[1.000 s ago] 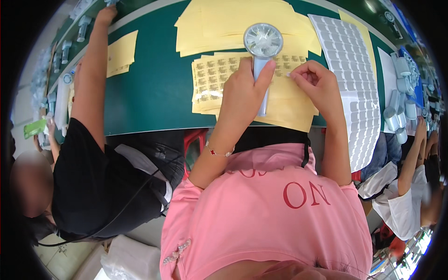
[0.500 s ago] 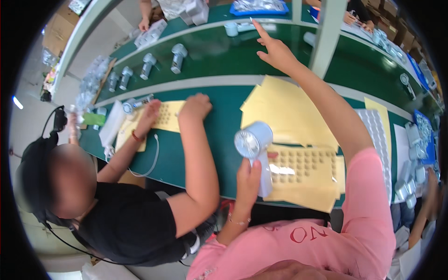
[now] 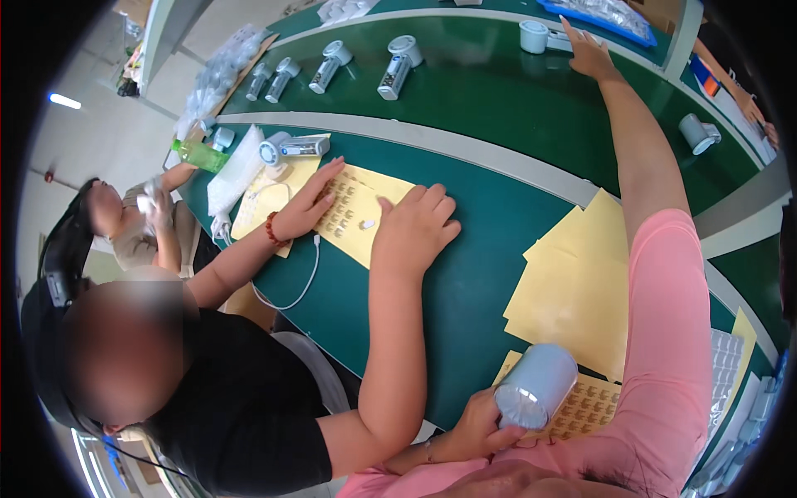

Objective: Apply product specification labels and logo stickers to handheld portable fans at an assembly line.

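Gripping one fan, left hand; right hand outstretched.

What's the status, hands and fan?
Left hand gripping the fan near the body, over a sticker sheet. Right hand stretched out across the green table, fingers open, holding nothing. Co-worker's hands alongside, clear of the reach.

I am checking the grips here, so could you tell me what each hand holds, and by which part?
The left hand grips the pale blue handheld fan below its round head. The right hand holds nothing.
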